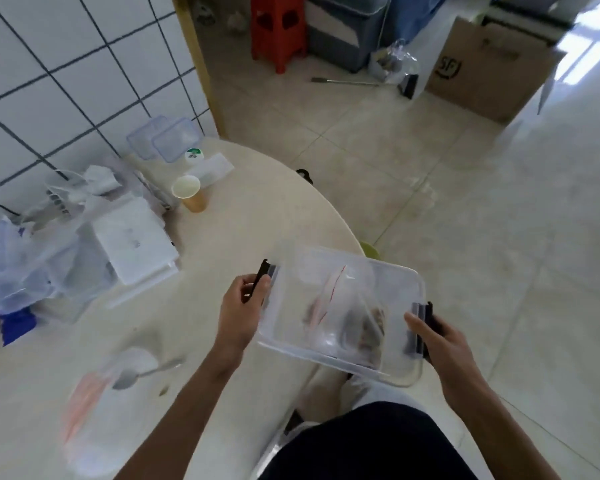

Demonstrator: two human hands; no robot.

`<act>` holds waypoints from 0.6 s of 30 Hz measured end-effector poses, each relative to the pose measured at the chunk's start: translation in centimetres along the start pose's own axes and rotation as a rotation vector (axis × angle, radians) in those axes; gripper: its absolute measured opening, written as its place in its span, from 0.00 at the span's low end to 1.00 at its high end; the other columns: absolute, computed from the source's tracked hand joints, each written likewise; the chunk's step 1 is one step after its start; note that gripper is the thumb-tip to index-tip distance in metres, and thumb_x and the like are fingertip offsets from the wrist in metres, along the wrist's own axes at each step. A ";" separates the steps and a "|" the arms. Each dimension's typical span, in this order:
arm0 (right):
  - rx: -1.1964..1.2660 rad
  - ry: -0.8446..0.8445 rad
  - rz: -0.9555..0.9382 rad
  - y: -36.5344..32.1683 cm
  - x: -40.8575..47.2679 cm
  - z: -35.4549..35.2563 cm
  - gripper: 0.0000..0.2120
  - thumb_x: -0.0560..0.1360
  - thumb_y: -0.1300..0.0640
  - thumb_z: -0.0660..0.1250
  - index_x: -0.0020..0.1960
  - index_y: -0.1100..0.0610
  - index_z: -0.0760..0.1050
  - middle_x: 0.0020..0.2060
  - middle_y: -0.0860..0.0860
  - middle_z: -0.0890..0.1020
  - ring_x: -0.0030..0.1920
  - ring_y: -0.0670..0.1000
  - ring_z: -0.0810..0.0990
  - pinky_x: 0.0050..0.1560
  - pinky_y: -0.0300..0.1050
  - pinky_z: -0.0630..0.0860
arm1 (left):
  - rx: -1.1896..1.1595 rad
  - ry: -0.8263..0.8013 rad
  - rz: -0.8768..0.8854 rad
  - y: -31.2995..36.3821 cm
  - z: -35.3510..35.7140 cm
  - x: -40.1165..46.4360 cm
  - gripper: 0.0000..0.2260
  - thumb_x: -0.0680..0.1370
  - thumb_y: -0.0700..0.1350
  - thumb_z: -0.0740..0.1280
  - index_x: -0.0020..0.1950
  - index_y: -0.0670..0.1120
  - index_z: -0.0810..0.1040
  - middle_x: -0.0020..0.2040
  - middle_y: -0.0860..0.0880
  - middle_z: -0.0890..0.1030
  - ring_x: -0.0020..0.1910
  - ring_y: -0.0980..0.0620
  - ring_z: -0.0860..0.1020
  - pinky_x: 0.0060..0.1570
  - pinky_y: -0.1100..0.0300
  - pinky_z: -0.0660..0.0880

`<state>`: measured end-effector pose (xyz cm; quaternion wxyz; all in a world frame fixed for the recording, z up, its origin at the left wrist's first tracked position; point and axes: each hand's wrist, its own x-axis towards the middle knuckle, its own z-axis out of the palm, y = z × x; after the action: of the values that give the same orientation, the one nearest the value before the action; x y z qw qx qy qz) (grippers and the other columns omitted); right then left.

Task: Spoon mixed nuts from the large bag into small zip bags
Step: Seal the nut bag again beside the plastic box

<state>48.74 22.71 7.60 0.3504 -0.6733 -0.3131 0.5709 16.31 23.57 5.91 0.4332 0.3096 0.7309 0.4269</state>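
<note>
Both arms out: the left hand (244, 308) and right hand (442, 339) each curl round a black end clasp, holding the clear lidded plastic box (340, 311) over the round table's edge (222, 244), red-striped zip bags (328, 292) inside.

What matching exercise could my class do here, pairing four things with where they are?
Things:
1. clear box
2. spoon
3. paper cup
4. red stool

Places:
A. on the floor, far back
B. on the table, near the wall
C. held between both hands
D. lying on the table, left of the left arm

Pairs: 1-C, 2-D, 3-B, 4-A
</note>
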 end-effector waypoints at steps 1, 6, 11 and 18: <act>0.011 0.034 -0.001 0.3 -0.2 -1.5 0.09 0.73 0.47 0.76 0.45 0.52 0.86 0.40 0.50 0.87 0.40 0.50 0.85 0.47 0.52 0.81 | -0.015 -0.016 0.000 -0.1 1.4 -0.8 0.10 0.82 0.54 0.69 0.58 0.49 0.80 0.49 0.49 0.84 0.45 0.50 0.82 0.45 0.49 0.80; 0.102 0.168 -0.031 1.3 0.0 -8.7 0.09 0.71 0.45 0.76 0.45 0.49 0.87 0.39 0.49 0.88 0.38 0.47 0.86 0.46 0.51 0.82 | -0.009 -0.147 -0.014 1.6 9.0 -2.6 0.09 0.82 0.53 0.69 0.58 0.50 0.80 0.50 0.49 0.85 0.46 0.50 0.82 0.43 0.53 0.80; 0.157 0.272 -0.037 1.2 2.5 -16.7 0.10 0.77 0.50 0.73 0.54 0.55 0.84 0.39 0.44 0.87 0.38 0.43 0.85 0.43 0.43 0.79 | 0.032 -0.259 0.002 4.6 18.9 -2.4 0.08 0.82 0.53 0.69 0.56 0.51 0.81 0.48 0.51 0.84 0.41 0.59 0.82 0.36 0.64 0.78; 0.151 0.320 -0.050 -1.9 7.9 -29.3 0.07 0.79 0.51 0.72 0.54 0.54 0.83 0.44 0.46 0.88 0.43 0.45 0.86 0.41 0.37 0.80 | 0.015 -0.365 0.019 10.3 34.1 -1.7 0.08 0.81 0.53 0.70 0.56 0.50 0.80 0.46 0.52 0.84 0.41 0.58 0.83 0.37 0.64 0.78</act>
<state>78.90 26.92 7.89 0.4593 -0.7193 -0.2263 0.4696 48.53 38.84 6.86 0.5523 0.3921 0.6404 0.3620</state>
